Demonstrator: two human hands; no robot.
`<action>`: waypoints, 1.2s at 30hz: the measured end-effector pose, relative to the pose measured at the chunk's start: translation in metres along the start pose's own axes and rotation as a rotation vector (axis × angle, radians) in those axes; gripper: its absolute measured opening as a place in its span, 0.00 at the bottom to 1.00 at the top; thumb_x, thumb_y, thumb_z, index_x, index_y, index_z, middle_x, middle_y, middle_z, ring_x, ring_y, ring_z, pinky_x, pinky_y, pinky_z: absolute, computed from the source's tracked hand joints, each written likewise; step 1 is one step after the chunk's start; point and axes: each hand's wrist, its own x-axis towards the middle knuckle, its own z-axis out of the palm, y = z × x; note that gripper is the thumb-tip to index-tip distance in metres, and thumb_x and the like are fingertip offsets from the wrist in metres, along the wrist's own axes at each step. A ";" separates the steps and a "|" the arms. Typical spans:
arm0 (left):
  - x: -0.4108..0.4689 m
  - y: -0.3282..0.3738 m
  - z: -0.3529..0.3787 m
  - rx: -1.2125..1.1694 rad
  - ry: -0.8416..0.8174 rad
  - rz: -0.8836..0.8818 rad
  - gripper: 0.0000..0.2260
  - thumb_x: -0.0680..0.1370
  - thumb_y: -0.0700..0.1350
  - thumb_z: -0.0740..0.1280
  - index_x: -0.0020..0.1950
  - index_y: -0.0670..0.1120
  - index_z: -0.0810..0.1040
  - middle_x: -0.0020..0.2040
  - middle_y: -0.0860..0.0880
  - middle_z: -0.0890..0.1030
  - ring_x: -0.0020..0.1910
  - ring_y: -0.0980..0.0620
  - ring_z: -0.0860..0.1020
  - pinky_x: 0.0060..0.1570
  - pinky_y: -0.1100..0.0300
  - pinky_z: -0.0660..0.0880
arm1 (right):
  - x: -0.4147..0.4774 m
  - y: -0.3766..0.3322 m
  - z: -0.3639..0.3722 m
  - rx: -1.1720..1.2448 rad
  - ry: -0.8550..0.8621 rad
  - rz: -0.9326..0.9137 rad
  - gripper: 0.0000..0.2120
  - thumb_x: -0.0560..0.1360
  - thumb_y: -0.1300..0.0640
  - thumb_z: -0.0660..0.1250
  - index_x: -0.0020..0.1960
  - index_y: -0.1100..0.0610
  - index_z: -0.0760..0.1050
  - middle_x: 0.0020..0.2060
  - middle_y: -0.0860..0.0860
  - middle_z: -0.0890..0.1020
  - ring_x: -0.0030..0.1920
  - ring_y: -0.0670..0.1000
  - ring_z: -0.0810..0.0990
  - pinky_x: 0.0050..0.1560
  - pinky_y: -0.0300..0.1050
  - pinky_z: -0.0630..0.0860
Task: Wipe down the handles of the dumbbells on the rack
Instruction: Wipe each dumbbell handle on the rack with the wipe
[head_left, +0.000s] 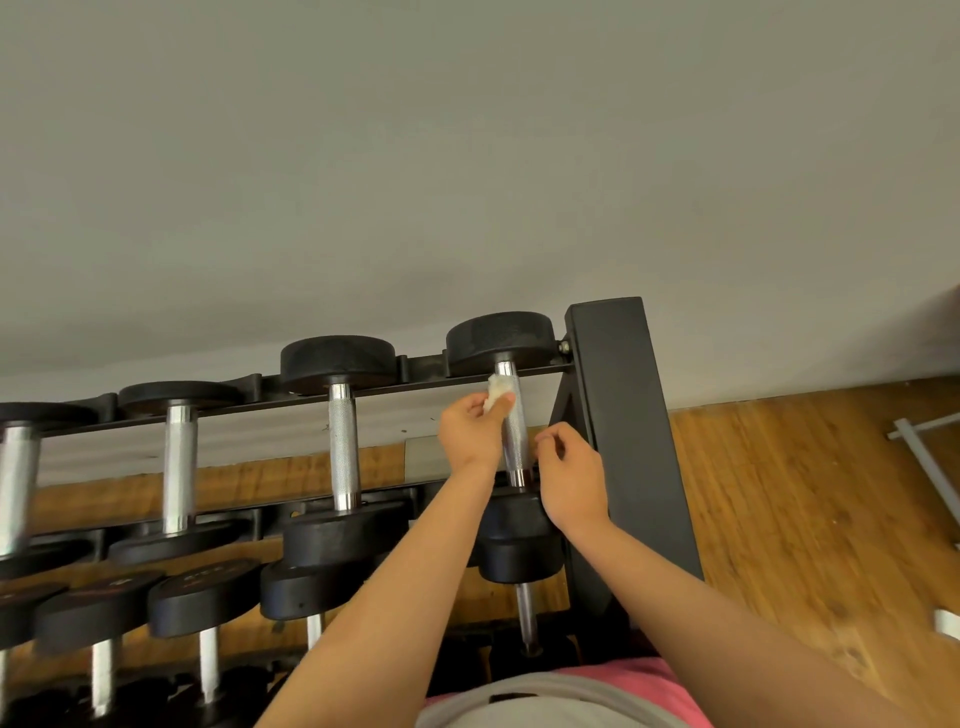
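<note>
A black rack (623, 415) holds rows of black dumbbells with silver knurled handles. The rightmost dumbbell on the top row (498, 338) has its handle (515, 441) between my hands. My left hand (472, 431) pinches a small white cloth (497, 387) against the upper part of that handle. My right hand (571, 483) hovers by the lower right of the same handle, fingers curled and holding nothing. A second top-row dumbbell (337, 358) stands just to the left.
More dumbbells (179, 457) fill the top row leftward, and a lower row (202, 597) sits beneath. The rack's thick black upright stands right of my hands. Grey wall behind, wooden floor (805, 493) to the right with a white metal frame (924, 452).
</note>
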 end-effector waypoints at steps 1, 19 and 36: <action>0.003 0.004 0.002 -0.002 -0.011 -0.011 0.03 0.76 0.44 0.72 0.46 0.45 0.81 0.38 0.55 0.78 0.38 0.62 0.75 0.37 0.70 0.69 | -0.001 0.000 0.000 0.004 -0.001 0.003 0.10 0.80 0.58 0.59 0.43 0.57 0.75 0.36 0.51 0.79 0.38 0.49 0.78 0.39 0.41 0.76; 0.009 0.008 0.007 -0.081 0.024 -0.050 0.04 0.76 0.44 0.72 0.42 0.48 0.79 0.39 0.53 0.79 0.40 0.58 0.76 0.41 0.66 0.71 | -0.001 -0.002 -0.001 0.001 0.004 0.000 0.10 0.80 0.58 0.59 0.44 0.58 0.76 0.36 0.51 0.79 0.39 0.49 0.78 0.40 0.39 0.75; -0.006 -0.007 -0.001 -0.018 0.020 -0.044 0.09 0.77 0.47 0.70 0.39 0.46 0.79 0.37 0.51 0.79 0.37 0.56 0.76 0.35 0.67 0.69 | 0.000 0.002 0.001 0.023 0.009 0.014 0.12 0.81 0.58 0.59 0.41 0.59 0.75 0.36 0.53 0.79 0.38 0.52 0.79 0.43 0.49 0.78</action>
